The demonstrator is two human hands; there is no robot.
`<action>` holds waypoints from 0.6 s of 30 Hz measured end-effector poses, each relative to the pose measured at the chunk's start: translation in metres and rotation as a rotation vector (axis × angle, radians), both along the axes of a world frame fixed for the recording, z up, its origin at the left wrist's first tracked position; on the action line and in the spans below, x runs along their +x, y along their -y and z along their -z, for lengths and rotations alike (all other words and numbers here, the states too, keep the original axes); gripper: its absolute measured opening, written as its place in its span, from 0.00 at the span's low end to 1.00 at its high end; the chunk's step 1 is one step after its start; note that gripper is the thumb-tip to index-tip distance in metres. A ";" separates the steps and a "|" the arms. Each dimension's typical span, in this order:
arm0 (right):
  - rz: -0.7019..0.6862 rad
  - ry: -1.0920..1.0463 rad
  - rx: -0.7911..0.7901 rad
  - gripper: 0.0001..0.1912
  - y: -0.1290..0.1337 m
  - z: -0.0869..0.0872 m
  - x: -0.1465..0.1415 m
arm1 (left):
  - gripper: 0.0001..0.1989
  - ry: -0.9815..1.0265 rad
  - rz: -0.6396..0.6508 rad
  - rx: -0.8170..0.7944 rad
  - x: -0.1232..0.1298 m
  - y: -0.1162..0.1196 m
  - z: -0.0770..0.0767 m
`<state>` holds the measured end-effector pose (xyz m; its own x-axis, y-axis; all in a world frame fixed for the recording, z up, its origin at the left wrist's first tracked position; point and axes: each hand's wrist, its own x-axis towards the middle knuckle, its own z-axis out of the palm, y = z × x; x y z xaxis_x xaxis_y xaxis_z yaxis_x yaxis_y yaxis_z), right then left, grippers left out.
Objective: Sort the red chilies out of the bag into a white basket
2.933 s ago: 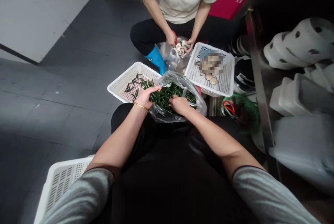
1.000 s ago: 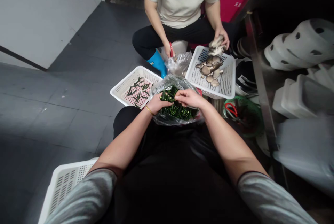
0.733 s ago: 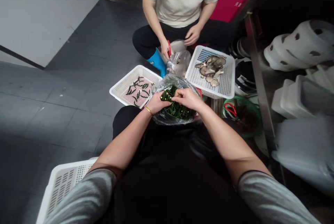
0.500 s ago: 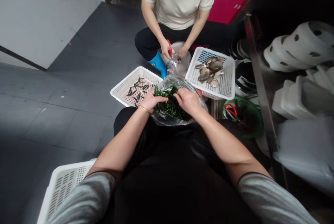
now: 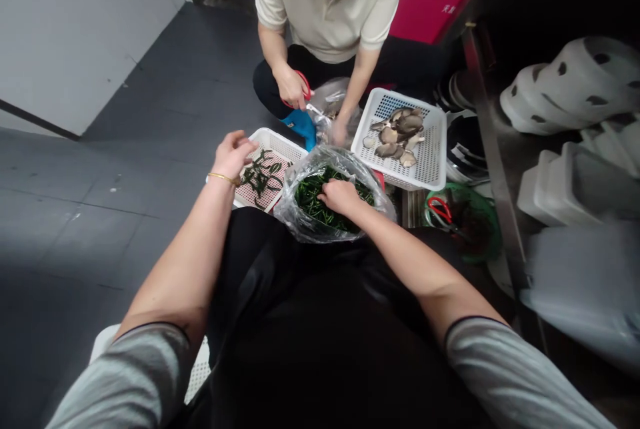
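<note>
A clear plastic bag [image 5: 286, 205] full of green peppers [image 5: 320, 199] lies open at my knees. My right hand [image 5: 343, 197] reaches into it, fingers bent down among the peppers; whether they grip one is hidden. To the left, my left hand [image 5: 234, 157] is over the left edge of a white basket [image 5: 300, 151], its fingers apart and holding nothing. Several dark green peppers [image 5: 263, 175] lie scattered in that basket.
Opposite me a person in a cream shirt [image 5: 327, 22] holds red-handled scissors [image 5: 305, 92] by a plastic bag. A white basket [image 5: 435, 169] of mushrooms [image 5: 400, 132] stands right of centre. Beyond is a green basket [image 5: 493, 235] with red-handled scissors [image 5: 440, 209]. White containers [image 5: 575, 175] line the right.
My left hand has moved left from the bag to the basket and let go of its peppers, and more lie there. My right hand has shifted slightly left. The person's scissors have moved left.
</note>
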<state>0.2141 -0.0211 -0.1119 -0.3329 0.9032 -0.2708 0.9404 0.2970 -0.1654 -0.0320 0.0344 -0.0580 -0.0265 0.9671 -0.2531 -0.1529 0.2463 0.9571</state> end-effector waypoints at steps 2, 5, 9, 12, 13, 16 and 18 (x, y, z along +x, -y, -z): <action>0.023 -0.010 -0.037 0.13 -0.007 0.008 -0.002 | 0.14 -0.096 0.033 0.021 0.018 0.014 0.000; 0.125 -0.208 -0.068 0.06 -0.013 0.007 0.013 | 0.13 -0.274 0.219 0.016 0.049 0.037 0.005; 0.331 -0.733 -0.279 0.04 -0.005 -0.004 0.031 | 0.09 -0.391 0.484 0.015 0.086 0.060 0.018; 0.350 -0.962 -0.265 0.04 0.007 -0.011 0.029 | 0.09 -0.378 0.615 -0.011 0.104 0.068 0.024; 0.322 -0.937 -0.169 0.04 0.011 -0.012 0.027 | 0.10 -0.366 0.640 -0.038 0.107 0.069 0.025; 0.199 -0.620 0.173 0.07 0.019 -0.015 0.020 | 0.11 -0.346 0.622 -0.134 0.106 0.068 0.025; 0.116 -0.374 0.255 0.11 0.021 -0.012 0.017 | 0.11 -0.333 0.544 -0.199 0.099 0.064 0.025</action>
<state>0.2308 -0.0424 -0.0998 -0.2579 0.9625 0.0837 0.8598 0.2682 -0.4345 0.0669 -0.0298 -0.0827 0.3441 0.8005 -0.4908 0.3384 0.3818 0.8601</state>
